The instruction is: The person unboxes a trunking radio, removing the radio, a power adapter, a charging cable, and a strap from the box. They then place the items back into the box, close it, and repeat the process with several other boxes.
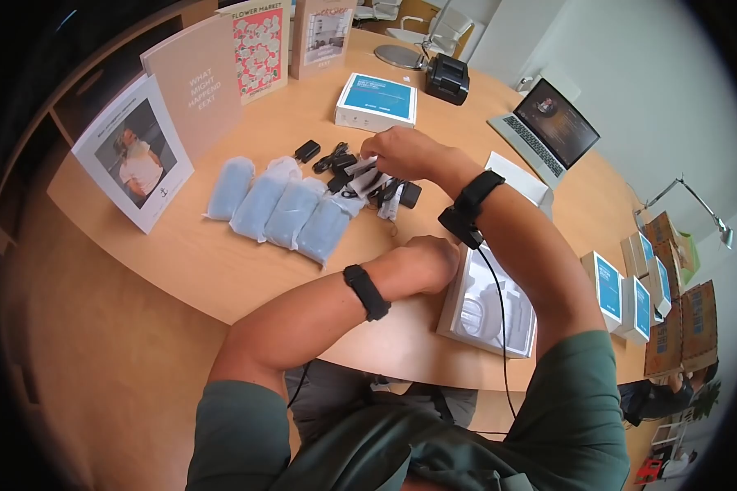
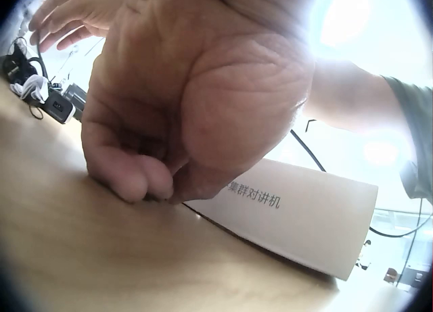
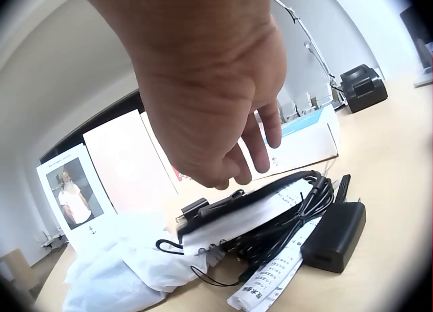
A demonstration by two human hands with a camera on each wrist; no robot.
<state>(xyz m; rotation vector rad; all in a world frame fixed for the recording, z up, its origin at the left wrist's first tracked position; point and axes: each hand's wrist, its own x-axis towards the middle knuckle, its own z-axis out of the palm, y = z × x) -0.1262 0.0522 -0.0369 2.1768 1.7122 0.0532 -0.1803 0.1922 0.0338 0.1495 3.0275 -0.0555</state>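
In the head view my right hand (image 1: 405, 153) reaches over a pile of black chargers and cables. The right wrist view shows its fingers (image 3: 256, 150) loosely bent above a bundled black cable (image 3: 308, 207), a black power adapter (image 3: 335, 236) and printed white paper strips (image 3: 274, 275); nothing shows in its grasp. My left hand (image 1: 428, 264) rests on the table beside a white box (image 1: 446, 319) with a moulded tray inside. In the left wrist view its fingers are loosely curled, fingertips at the tabletop by the box's side (image 2: 291, 204), holding nothing visible.
Several blue items in whitish wrapping (image 1: 262, 204) lie left of the chargers. Behind stand booklets (image 1: 192, 86), a blue-and-white box (image 1: 375, 102) and a black device (image 1: 448, 79). A laptop (image 1: 544, 127) sits at the right, with more boxes (image 1: 622, 299) along the edge.
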